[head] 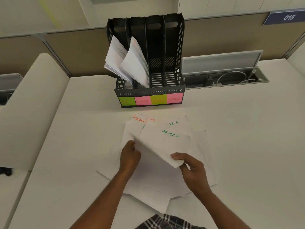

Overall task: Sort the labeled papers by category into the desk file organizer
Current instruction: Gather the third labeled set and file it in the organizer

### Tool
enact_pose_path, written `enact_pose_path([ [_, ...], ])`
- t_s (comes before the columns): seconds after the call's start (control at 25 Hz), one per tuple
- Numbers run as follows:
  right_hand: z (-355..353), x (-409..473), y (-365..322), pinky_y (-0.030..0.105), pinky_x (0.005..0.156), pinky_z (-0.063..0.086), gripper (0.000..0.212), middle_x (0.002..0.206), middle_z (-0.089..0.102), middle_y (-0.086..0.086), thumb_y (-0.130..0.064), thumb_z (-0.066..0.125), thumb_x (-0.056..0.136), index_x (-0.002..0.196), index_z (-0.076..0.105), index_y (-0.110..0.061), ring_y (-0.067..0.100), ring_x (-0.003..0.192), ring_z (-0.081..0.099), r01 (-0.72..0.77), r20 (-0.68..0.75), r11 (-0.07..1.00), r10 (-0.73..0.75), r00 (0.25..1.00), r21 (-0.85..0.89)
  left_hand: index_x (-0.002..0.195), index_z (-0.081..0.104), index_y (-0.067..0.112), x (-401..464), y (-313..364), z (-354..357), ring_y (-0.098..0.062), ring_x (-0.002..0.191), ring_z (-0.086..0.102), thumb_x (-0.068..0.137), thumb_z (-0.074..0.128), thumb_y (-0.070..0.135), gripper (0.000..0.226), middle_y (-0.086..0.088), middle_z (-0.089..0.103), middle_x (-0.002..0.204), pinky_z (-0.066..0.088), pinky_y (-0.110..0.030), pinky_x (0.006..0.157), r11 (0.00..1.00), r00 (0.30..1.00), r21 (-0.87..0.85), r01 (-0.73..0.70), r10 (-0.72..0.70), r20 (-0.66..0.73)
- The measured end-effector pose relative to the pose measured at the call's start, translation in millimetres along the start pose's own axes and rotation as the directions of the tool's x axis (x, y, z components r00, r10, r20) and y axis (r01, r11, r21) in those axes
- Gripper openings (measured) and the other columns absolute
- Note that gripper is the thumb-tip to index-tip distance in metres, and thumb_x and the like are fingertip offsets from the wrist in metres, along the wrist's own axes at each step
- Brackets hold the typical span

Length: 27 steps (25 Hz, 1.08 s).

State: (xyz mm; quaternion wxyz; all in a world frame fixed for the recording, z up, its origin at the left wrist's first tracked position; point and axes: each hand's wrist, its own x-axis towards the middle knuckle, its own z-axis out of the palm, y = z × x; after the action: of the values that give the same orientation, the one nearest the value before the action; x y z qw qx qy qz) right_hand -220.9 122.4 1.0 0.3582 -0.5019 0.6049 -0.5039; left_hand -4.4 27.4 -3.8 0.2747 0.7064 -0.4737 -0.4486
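I am pinching the left edge of the top sheet with my left hand, fingers curled round it, and my right hand is gripping that sheet's near corner. This ADMIN paper is lifting off the loose pile spread on the desk just near the file organizer. Its two left slots are holding papers; the two right ones look bare. I am aiming for the far-right slot behind the pink ADMIN label, keeping the sheet flat and peeling only one.
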Motion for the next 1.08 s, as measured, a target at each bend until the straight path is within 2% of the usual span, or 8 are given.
enact_pose_path([
  [0.16, 6, -10, 8, 0.022, 0.086, 0.052, 0.039, 0.103, 0.077, -0.004, 0.024, 0.059, 0.084, 0.091, 0.074, -0.012, 0.012, 0.103, 0.070, -0.109, 0.013, 0.989, 0.108, 0.994, 0.096, 0.107, 0.064, 0.001, 7, -2, -10, -0.030, 0.104, 0.060, 0.081, 0.066, 0.010, 0.027, -0.014, 0.064, 0.110, 0.049, -0.040, 0.093, 0.975, 0.983, 0.132, -0.181, 0.185, -0.019],
  [0.28, 11, -3, 8, 0.008, 0.073, 0.047, 0.026, 0.099, 0.073, -0.017, -0.004, 0.065, 0.093, 0.103, 0.070, -0.027, 0.004, 0.092, 0.067, -0.282, -0.144, 0.959, 0.278, 0.950, -0.006, 0.088, 0.065, 0.005, 13, 0, -5, -0.035, 0.095, 0.065, 0.080, 0.055, -0.010, 0.019, -0.013, 0.067, 0.094, 0.048, -0.029, 0.072, 0.969, 0.981, 0.199, -0.146, 0.168, -0.097],
  [0.44, 14, 16, 14, 0.017, 0.067, 0.041, 0.003, 0.098, 0.067, 0.001, -0.016, 0.067, 0.093, 0.092, 0.064, -0.017, 0.018, 0.090, 0.061, -0.470, -0.250, 0.877, 0.435, 0.865, -0.098, 0.120, 0.061, 0.014, 17, -2, -2, -0.023, 0.102, 0.061, 0.082, 0.057, -0.007, 0.043, -0.006, 0.066, 0.113, 0.052, -0.033, 0.089, 0.987, 0.998, 0.153, -0.058, 0.060, -0.010],
  [0.6, 14, 26, 12, 0.020, 0.061, 0.045, 0.004, 0.089, 0.071, -0.001, -0.016, 0.066, 0.093, 0.093, 0.070, -0.015, 0.019, 0.083, 0.067, -0.548, -0.147, 0.836, 0.538, 0.830, -0.032, 0.133, 0.052, 0.022, 20, -2, -4, -0.011, 0.092, 0.063, 0.086, 0.067, 0.003, 0.053, 0.003, 0.063, 0.108, 0.050, -0.022, 0.072, 0.999, 0.997, 0.037, 0.008, -0.011, 0.070],
  [0.72, 16, 23, 4, 0.009, 0.062, 0.045, 0.019, 0.087, 0.075, -0.008, -0.006, 0.063, 0.092, 0.095, 0.074, -0.022, 0.006, 0.079, 0.067, -0.456, -0.139, 0.890, 0.451, 0.882, -0.005, 0.127, 0.055, 0.026, 21, -3, -5, -0.010, 0.092, 0.068, 0.086, 0.070, 0.002, 0.050, 0.000, 0.069, 0.112, 0.053, -0.023, 0.070, 0.992, 0.985, -0.102, 0.077, -0.060, 0.160],
  [0.88, 17, 9, -6, 0.013, 0.063, 0.046, 0.051, 0.078, 0.073, -0.008, 0.021, 0.053, 0.074, 0.066, 0.075, -0.025, 0.004, 0.071, 0.064, -0.281, 0.029, 0.948, 0.280, 0.960, 0.149, 0.125, 0.063, 0.020, 23, -12, -22, -0.021, 0.092, 0.068, 0.090, 0.058, 0.013, 0.036, -0.006, 0.073, 0.107, 0.052, -0.033, 0.077, 0.910, 0.977, -0.397, 0.121, -0.038, 0.211],
  [1.0, 14, 5, -11, 0.016, 0.055, 0.038, 0.047, 0.059, 0.064, -0.009, 0.008, 0.037, 0.049, 0.048, 0.064, -0.030, 0.001, 0.056, 0.054, -0.206, 0.166, 0.963, 0.178, 0.970, 0.173, 0.093, 0.072, 0.010, 23, -25, -38, -0.030, 0.079, 0.061, 0.079, 0.055, 0.012, 0.022, -0.014, 0.067, 0.088, 0.048, -0.040, 0.074, 0.848, 0.963, -0.522, 0.094, 0.056, 0.265],
  [1.08, 11, 10, -12, 0.027, 0.061, 0.048, 0.041, 0.068, 0.071, 0.001, 0.009, 0.036, 0.045, 0.044, 0.063, -0.023, 0.015, 0.069, 0.066, -0.236, 0.229, 0.922, 0.169, 0.959, 0.307, 0.076, 0.064, 0.007, 25, -27, -36, -0.030, 0.081, 0.057, 0.075, 0.048, 0.013, 0.017, -0.015, 0.062, 0.079, 0.048, -0.043, 0.073, 0.848, 0.982, -0.521, 0.095, 0.005, 0.189],
])
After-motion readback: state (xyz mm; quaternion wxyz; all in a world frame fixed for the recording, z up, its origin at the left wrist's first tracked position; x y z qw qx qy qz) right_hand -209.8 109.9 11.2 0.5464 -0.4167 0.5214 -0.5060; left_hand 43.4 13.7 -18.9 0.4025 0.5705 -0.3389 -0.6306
